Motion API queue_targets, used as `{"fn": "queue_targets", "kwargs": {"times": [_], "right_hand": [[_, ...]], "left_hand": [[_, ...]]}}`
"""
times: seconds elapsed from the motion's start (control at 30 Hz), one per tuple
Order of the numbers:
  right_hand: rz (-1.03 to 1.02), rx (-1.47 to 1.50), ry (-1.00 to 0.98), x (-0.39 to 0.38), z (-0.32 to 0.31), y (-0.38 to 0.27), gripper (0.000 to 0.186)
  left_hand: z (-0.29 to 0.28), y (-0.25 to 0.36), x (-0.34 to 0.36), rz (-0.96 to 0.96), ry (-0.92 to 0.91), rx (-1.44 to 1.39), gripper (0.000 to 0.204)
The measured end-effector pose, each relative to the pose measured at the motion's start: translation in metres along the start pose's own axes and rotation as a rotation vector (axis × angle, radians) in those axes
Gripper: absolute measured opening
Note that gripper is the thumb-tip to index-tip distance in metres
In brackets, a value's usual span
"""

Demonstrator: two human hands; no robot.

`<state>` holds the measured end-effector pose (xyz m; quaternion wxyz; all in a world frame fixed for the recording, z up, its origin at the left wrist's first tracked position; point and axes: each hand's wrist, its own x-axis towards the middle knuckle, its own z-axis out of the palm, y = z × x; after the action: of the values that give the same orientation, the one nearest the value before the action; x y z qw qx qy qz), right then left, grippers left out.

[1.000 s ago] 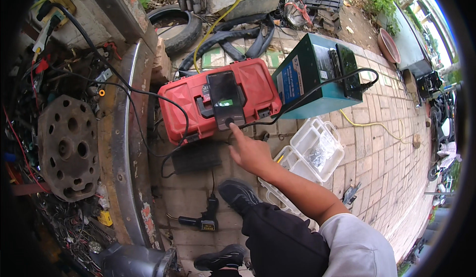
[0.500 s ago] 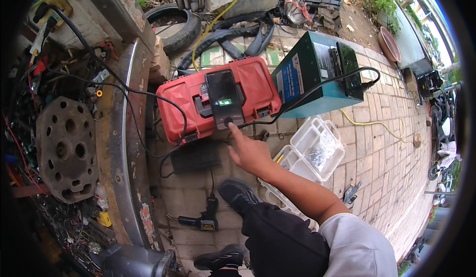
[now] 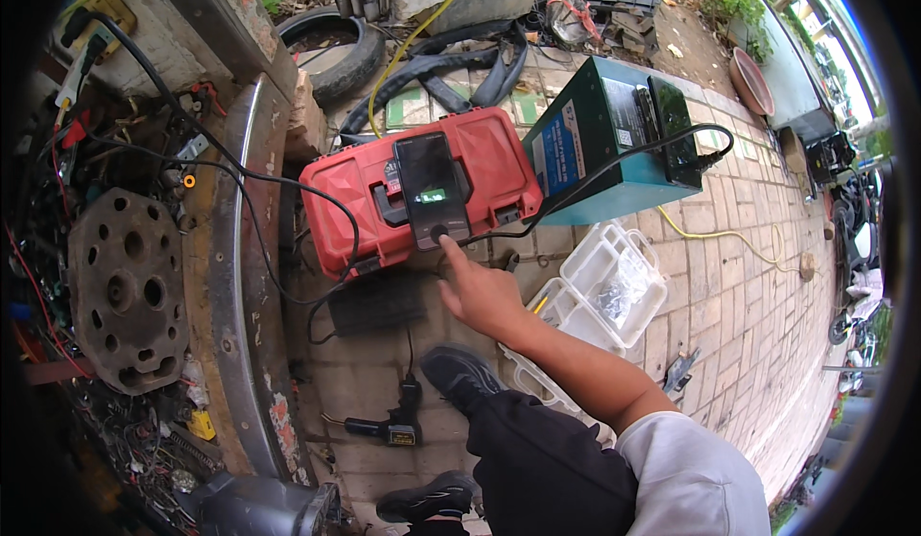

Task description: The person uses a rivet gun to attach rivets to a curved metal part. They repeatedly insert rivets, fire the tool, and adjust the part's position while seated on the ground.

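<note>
My right hand [image 3: 480, 291] reaches up from the lower right with its index finger stretched out. The fingertip touches the round dark button at the lower end of a flat black device [image 3: 443, 162] with a small lit green-and-white display. Nothing is held in this hand; its other fingers are partly hidden. The device lies across the lid of a red plastic toolbox [image 3: 331, 191]. Beside the box stands a green battery case [image 3: 600, 114], with a black cable [image 3: 614, 170] plugged into its top. My left hand is out of view.
Below the toolbox lie a black rectangular block [image 3: 379, 308] and a black soldering gun [image 3: 398, 421]. An opened clear plastic organizer [image 3: 624, 287] holds small bags. At left, a bench with a metal edge [image 3: 245, 325] carries a holed metal plate [image 3: 129, 291]. A tyre [image 3: 350, 66] lies behind.
The whole view has shifted very slightly. My right index finger stays on the button, and no object has visibly moved.
</note>
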<state>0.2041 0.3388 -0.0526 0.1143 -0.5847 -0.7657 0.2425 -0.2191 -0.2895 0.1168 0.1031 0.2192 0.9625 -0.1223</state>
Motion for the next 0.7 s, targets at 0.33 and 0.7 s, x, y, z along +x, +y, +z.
{"fn": "queue_targets", "kwargs": {"times": [0.33, 0.7], "right_hand": [[-0.032, -0.018, 0.09, 0.0, 0.003, -0.001, 0.073], [-0.01, 0.003, 0.08, -0.002, 0.014, 0.004, 0.076]], "left_hand": [[0.0, 0.017, 0.009, 0.009, 0.017, -0.032, 0.045], [-0.003, 0.062, 0.04, 0.065, 0.015, -0.059, 0.044]]}}
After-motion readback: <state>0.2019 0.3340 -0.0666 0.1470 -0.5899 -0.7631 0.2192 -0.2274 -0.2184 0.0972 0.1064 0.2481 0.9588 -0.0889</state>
